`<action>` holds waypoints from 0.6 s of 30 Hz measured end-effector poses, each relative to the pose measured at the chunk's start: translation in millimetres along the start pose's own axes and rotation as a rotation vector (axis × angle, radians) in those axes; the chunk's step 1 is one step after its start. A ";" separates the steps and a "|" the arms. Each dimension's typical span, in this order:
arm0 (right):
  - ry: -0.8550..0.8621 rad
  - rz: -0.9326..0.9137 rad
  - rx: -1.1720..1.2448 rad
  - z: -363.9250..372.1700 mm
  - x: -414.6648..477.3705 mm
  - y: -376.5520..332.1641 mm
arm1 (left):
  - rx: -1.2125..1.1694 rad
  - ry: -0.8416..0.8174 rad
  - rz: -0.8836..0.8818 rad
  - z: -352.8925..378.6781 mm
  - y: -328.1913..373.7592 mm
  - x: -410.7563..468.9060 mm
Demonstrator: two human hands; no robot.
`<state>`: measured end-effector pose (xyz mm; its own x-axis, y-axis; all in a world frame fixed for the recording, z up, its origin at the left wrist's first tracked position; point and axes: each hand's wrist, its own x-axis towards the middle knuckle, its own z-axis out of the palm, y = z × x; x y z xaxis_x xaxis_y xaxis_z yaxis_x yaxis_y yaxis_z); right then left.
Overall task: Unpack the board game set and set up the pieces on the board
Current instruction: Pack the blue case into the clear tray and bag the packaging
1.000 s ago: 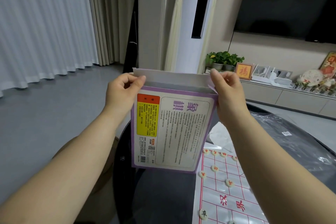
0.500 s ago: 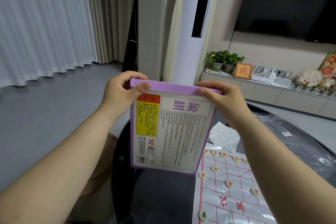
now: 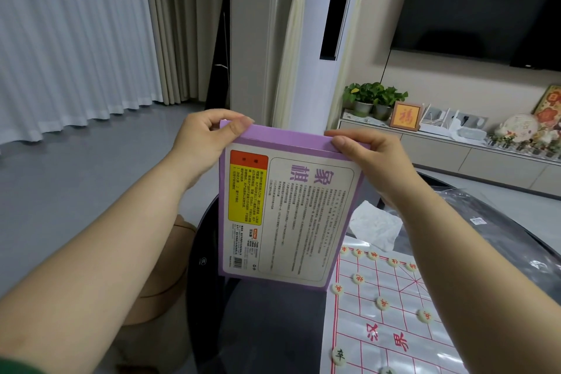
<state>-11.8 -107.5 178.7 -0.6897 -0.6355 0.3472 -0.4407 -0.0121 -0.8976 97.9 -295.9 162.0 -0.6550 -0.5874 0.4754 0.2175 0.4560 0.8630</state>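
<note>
Both hands (image 3: 212, 138) pinch box (image 3: 282, 215) top (held upright).

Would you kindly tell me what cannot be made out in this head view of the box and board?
Inside of the box: head view, hidden, as the box is shut.
Box front: turned away from the camera.
Box small print: too small to read.
Board, right and near parts: covered by the right arm, cut off by the bottom edge.
Piece count: some pieces may lie under that arm.
</note>
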 end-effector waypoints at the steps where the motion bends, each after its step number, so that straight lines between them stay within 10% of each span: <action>1: -0.007 0.002 0.001 0.3 -0.2 -0.9 | -0.001 -0.019 -0.008 -1.2 1.4 1.4; 18: -0.069 0.033 -0.006 -1.7 -0.5 1.3 | 0.097 -0.217 -0.040 -11.4 16.8 10.6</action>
<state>-13.1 -105.9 177.9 -0.6628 -0.6873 0.2973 -0.4219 0.0147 -0.9065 102.8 -302.1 183.5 -0.8038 -0.4537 0.3847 0.1251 0.5033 0.8550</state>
